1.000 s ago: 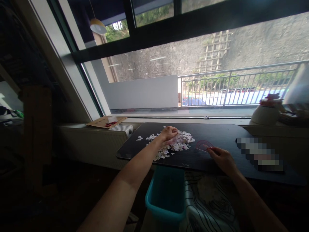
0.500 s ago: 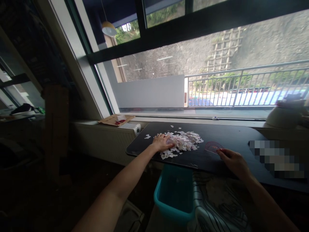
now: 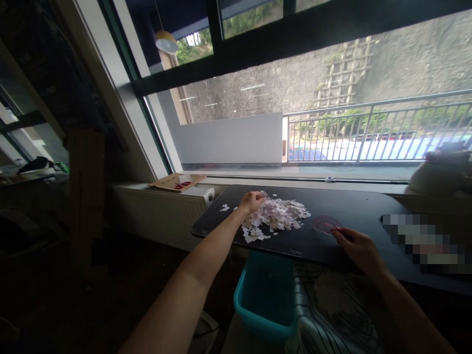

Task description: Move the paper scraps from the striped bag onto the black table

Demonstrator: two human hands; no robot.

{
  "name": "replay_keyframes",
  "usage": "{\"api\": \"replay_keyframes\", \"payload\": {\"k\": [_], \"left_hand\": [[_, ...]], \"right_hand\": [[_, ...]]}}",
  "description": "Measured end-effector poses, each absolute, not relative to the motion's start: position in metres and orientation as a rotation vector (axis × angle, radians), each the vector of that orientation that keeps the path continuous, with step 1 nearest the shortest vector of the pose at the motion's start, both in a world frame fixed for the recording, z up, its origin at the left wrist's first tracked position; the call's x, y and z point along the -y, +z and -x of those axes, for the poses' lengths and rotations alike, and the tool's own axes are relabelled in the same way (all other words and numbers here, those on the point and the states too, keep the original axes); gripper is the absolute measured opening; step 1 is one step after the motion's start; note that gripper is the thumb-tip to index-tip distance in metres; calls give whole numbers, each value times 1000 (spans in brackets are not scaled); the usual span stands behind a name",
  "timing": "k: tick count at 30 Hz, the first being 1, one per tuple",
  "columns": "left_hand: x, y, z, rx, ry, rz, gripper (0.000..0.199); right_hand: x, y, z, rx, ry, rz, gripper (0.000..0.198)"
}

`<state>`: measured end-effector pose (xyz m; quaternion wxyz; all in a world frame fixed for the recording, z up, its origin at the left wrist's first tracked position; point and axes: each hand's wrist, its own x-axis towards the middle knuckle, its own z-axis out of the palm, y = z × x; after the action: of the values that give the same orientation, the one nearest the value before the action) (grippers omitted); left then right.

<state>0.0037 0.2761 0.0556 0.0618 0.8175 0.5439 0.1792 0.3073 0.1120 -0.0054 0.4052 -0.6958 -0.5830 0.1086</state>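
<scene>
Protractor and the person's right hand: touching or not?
Touching. The head view shows the right hand pinching the pink-tinted protractor at its right side, with no gap visible between them.

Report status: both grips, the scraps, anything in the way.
Left grip curled at left side of scraps, contents unclear. Right grip pinching protractor. Scraps heaped on table, few strays to the left. Nothing seen blocking either grip.

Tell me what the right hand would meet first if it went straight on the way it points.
Beyond the pink see-through tool it holds, the right hand would likely meet the right edge of the paper scraps first, though it might pass just above; depth is unclear.
</scene>
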Motion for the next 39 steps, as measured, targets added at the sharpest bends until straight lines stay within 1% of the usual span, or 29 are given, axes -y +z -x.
{"api": "replay_keyframes", "payload": {"k": [5, 8, 11, 14, 17, 21, 28, 36, 39], "left_hand": [[-283, 69, 44, -1814, 554, -2310, 30], [-276, 62, 79, -2001, 573, -2187, 31], [-264, 47, 91, -2043, 561, -2163, 31], [-258, 35, 75, -1907, 541, -2273, 31], [-265, 35, 47, -1760, 520, -2385, 31], [-289, 45, 23, -1754, 494, -2397, 35], [-309, 37, -9, -1606, 428, -2440, 29], [-366, 45, -19, -1740, 390, -2368, 32], [-373, 44, -37, -1671, 321, -2380, 33]], "right_hand": [[-112, -5, -308, 1466, 265, 1783, 47], [-112, -6, -308, 1464, 268, 1786, 46], [-112, -6, -308, 1464, 266, 1787, 46], [-113, -7, -309, 1464, 248, 1798, 47], [-114, -9, -312, 1473, 230, 1796, 48], [-112, -7, -310, 1475, 246, 1800, 49], [-105, -4, -304, 1429, 366, 1774, 44], [-100, -8, -303, 1349, 420, 1730, 38], [-99, -9, -302, 1364, 406, 1700, 34]]}}
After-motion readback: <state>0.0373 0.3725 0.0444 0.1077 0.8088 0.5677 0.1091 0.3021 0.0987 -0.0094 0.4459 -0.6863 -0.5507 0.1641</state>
